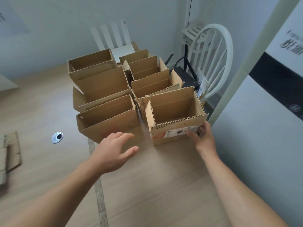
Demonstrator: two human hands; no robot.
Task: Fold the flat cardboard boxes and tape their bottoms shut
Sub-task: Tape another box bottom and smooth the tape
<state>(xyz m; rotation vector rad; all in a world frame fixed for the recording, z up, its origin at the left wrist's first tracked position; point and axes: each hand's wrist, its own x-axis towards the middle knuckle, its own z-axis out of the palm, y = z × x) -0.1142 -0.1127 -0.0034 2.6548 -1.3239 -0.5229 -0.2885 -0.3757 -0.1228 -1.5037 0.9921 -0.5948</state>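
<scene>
At the far left, flat cardboard (9, 154) lies unfolded on the wooden surface (155, 185). A little to its right sits a small white ring (57, 137), which looks like a roll of tape, though it is too blurred to be sure.

My left hand (114, 149) hovers with fingers spread and relaxed, holding nothing, just in front of the big box (108, 126) at the near left of the group. That box stands upright with its top flaps raised. Behind it more folded boxes (101, 82) stand open in 2 rows, packed close together.

At the near right stands the small box (177, 118), upright and open, with a white label (180, 132) on its front. My right hand (202, 136) holds its front right corner, thumb on the label and fingers curled round the edge.

Beyond it, a white chair (218, 51) carries a black router (188, 77). A white appliance (270, 120) fills the right edge.
</scene>
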